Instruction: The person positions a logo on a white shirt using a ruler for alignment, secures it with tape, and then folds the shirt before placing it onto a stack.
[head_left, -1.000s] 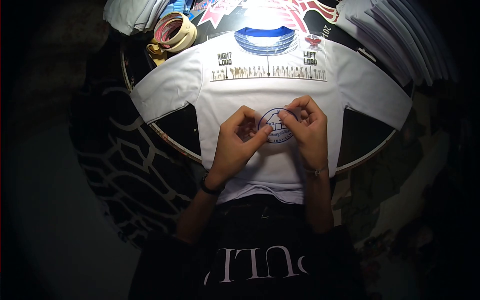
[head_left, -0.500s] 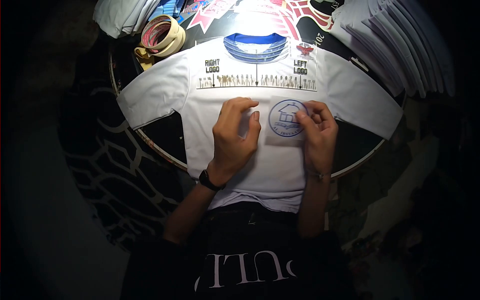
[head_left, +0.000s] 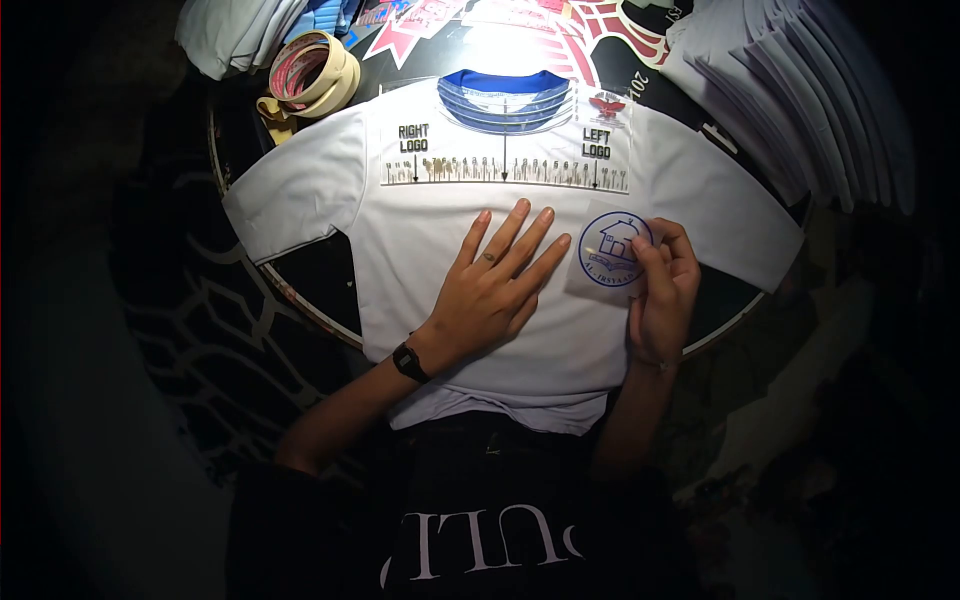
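A white T-shirt [head_left: 440, 300] with a blue collar [head_left: 505, 85] lies spread over a dark round table. Across its chest rests a clear logo placement ruler [head_left: 505, 172] marked "RIGHT LOGO" and "LEFT LOGO". My left hand [head_left: 497, 275] is flat on the shirt front, below the ruler, fingers spread. Between the thumb and fingers of my right hand [head_left: 662, 285] is the right side of a transparent transfer sheet [head_left: 612, 249]. It bears a round blue emblem with a house and stands over the shirt's right side, below "LEFT LOGO".
Rolls of masking tape [head_left: 315, 75] sit at the upper left beside folded white cloth [head_left: 235, 35]. A tall stack of white garments [head_left: 790, 90] fills the upper right. Red and white printed pieces [head_left: 430, 28] lie at the back. The table's rim [head_left: 300, 298] curves below the sleeves.
My left hand has gone from curled fingers to lying flat and spread on the shirt. My right hand has shifted right with the transfer sheet, still pinching it.
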